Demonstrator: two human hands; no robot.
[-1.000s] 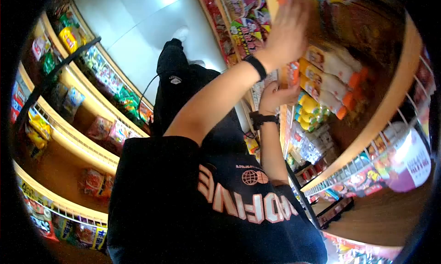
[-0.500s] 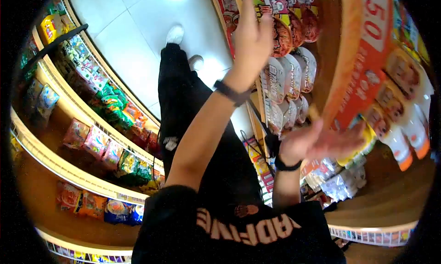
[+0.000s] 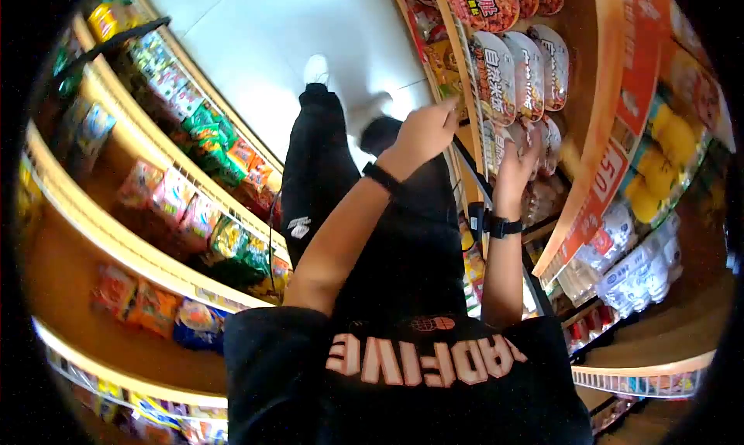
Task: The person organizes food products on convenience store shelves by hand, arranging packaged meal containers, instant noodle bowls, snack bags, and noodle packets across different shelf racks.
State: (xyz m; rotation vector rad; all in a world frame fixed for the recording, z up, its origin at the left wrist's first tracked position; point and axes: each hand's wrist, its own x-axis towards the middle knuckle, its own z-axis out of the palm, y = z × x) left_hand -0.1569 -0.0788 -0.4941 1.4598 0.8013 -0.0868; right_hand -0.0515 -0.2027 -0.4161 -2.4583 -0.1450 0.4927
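Note:
My left hand (image 3: pixel 424 140), with a dark band on its wrist, is raised over my dark trousers. Its fingers are partly bent, one pointing toward the shelf on the right, and nothing shows in it. My right hand (image 3: pixel 514 170), with a black watch, is in front of that shelf, thumb and fingers apart. It overlaps the lower row of white-lidded food packs (image 3: pixel 552 144); whether it touches them I cannot tell. Above them stands a row of similar packs with Chinese lettering (image 3: pixel 493 77). Higher still are red-and-black packs (image 3: pixel 484 3).
Snack-filled curved shelves (image 3: pixel 139 236) with wire guards line the left side. On the right, a wooden shelf edge carries a red price strip (image 3: pixel 601 183), with yellow packs (image 3: pixel 659 166) and white bagged goods (image 3: pixel 643 267) beyond. Pale floor tiles (image 3: pixel 240 50) lie between.
Both hands have moved: the left came down from the upper packs, and the right swung from the price strip toward the lower white-lidded packs. The view has shifted, and one foot is blurred.

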